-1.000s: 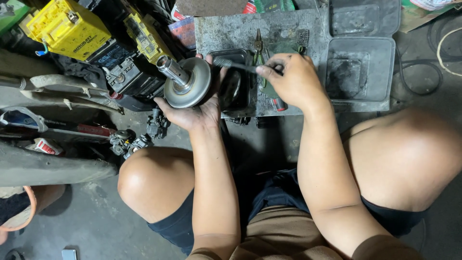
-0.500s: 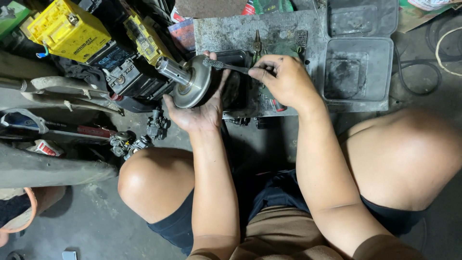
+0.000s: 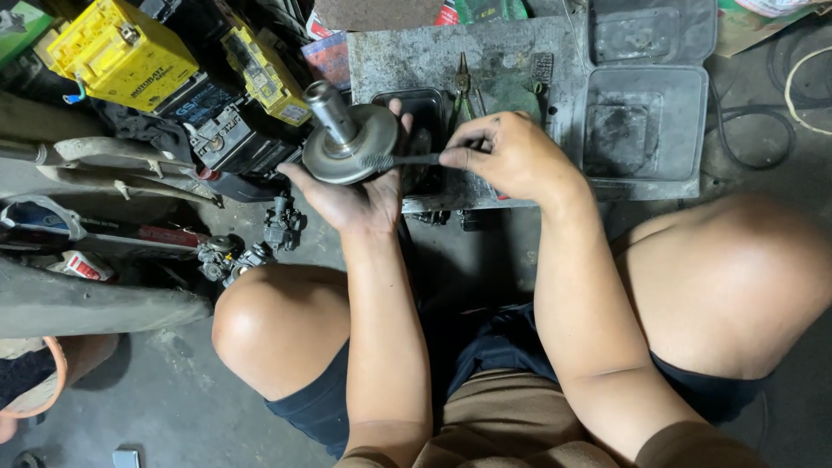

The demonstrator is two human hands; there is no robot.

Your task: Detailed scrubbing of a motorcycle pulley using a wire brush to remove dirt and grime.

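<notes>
Clearly heavy, rigid and likely greasy, the metal disc with shaft (image 3: pixel 347 143) sits cupped from below in the left hand (image 3: pixel 351 195), above the bench (image 3: pixel 503 61); the right hand (image 3: pixel 511 156) has its fingers pinched shut on a thin tool (image 3: pixel 403 160) touching its rim.

The left hand (image 3: pixel 351 195) cups a round metal disc with a stubby shaft (image 3: pixel 347 139) from below, shaft tilted up and to the left. The right hand (image 3: pixel 511 156), just right of the disc, pinches a thin dark tool (image 3: pixel 403 159) whose tip lies against the disc's rim (what kind of tool is hard to tell). Behind the disc lies a scuffed metal plate (image 3: pixel 511 48) with pliers (image 3: pixel 462 82) on it; right of that, an open grey plastic case (image 3: pixel 646 113). Left of the disc sit yellow-topped batteries (image 3: pixel 121 52).
</notes>
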